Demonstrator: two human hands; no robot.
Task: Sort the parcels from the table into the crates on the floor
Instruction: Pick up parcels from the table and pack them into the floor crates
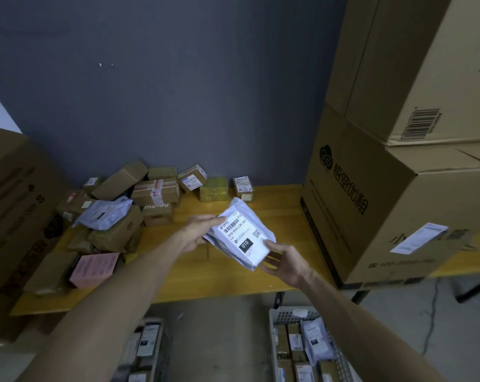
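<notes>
Two grips share one grey parcel (241, 232), held label-up above the yellow worktop (233, 277). The left grip (198, 230) pinches its far left edge, thumb on top. The right grip (281, 261) clasps its near right corner, fingers curled underneath.

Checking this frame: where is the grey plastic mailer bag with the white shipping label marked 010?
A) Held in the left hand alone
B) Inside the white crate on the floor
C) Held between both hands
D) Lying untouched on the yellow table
C: the left hand grips the far edge of the grey plastic mailer bag and the right hand pinches its near corner, over the yellow wooden table.
</notes>
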